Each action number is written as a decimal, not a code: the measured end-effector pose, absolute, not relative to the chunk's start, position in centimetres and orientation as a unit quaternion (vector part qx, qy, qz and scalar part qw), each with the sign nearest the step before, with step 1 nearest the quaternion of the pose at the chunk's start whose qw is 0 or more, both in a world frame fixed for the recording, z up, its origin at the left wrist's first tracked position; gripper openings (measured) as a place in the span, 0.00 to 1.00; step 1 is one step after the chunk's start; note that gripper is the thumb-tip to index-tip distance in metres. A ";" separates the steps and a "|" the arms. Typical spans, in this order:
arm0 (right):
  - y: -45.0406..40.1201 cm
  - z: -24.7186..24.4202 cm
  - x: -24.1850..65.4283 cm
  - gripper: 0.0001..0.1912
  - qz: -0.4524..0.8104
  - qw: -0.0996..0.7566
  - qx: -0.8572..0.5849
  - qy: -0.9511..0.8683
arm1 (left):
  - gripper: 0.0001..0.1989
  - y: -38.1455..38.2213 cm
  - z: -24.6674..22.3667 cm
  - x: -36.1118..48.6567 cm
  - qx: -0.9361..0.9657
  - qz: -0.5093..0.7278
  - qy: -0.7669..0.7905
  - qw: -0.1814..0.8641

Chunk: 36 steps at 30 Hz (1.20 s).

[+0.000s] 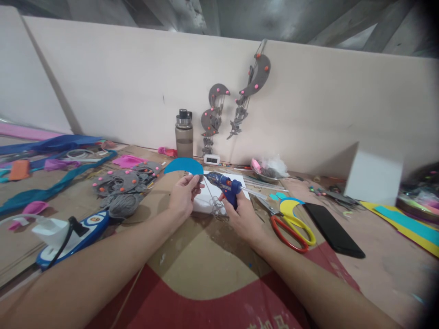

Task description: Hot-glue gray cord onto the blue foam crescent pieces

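My right hand [240, 212] is wrapped round a blue hot glue gun [230, 188], with a clear glue stick [255, 192] coming out of its back end. The gun's nozzle points left, close to the fingertips of my left hand [184, 194]. Those fingers are pinched on a small dark grey piece [200, 177], too small to make out fully. Grey yarn [219, 208] hangs and lies in loose loops between my hands, over a white board [202, 201]. Behind the left hand lies a blue rounded sheet [185, 166].
Scissors [290, 233] and a black phone [334, 230] lie to the right. At left are a power strip [85, 234], a ball of grey yarn [124, 204] and grey felt crescents [116, 182]. A water bottle [184, 137] stands by the wall, where crescent garlands [262, 73] hang.
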State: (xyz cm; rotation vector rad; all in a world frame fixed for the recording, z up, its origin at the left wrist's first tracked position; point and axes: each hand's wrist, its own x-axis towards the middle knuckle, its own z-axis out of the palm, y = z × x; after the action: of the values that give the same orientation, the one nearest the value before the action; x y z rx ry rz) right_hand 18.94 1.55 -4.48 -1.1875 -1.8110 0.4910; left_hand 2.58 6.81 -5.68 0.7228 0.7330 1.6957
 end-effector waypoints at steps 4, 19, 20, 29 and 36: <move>1.7 -4.7 19.0 0.12 0.195 0.450 -0.474 -0.731 | 0.14 6.9 -5.8 2.6 0.307 0.716 0.308 0.546; 1.5 -4.5 19.0 0.13 0.192 0.442 -0.479 -0.733 | 0.15 6.9 -5.8 2.6 0.309 0.718 0.310 0.542; 1.5 -4.5 18.9 0.13 0.191 0.443 -0.480 -0.733 | 0.15 6.9 -5.8 2.6 0.310 0.718 0.309 0.542; 1.5 -4.6 19.0 0.12 0.191 0.445 -0.481 -0.730 | 0.14 6.7 -5.6 2.6 0.304 0.716 0.313 0.545; 1.5 -4.7 19.0 0.12 0.192 0.447 -0.479 -0.731 | 0.14 6.7 -5.7 2.6 0.310 0.713 0.311 0.546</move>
State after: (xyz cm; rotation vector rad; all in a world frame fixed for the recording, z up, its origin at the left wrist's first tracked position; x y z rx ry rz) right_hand 19.00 1.54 -4.68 -1.1869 -1.8090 0.4762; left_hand 2.61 6.70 -5.71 0.7343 0.7364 1.6913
